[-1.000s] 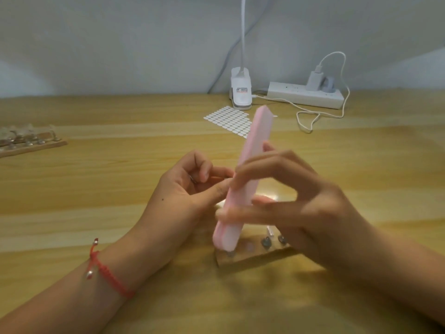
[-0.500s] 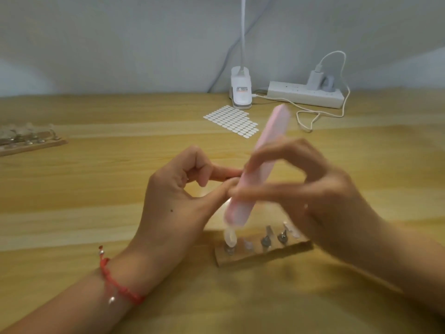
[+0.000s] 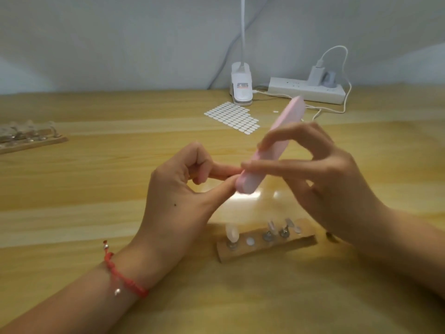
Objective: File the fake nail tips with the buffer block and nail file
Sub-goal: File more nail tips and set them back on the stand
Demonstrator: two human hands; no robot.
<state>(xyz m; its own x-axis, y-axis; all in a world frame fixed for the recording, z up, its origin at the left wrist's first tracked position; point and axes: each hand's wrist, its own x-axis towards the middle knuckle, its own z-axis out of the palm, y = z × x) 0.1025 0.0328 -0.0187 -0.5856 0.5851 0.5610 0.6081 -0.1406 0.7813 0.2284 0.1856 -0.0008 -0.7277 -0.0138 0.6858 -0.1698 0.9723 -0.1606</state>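
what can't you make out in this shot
Head view only:
- What the left hand pinches, if anything: hidden behind the pink buffer block.
- Grip of the right hand: motion-blurred.
- Far-left wooden rack: blurry, cut by edge.
- Head of the clip lamp: above top edge.

The right hand [image 3: 320, 174] has lifted the buffer [image 3: 269, 148] clear of the stand [image 3: 265, 247]. Its lower end is now by the thumb of the left hand [image 3: 178, 196], it leans further right, and the leftmost nail tip [image 3: 231, 233] is uncovered.
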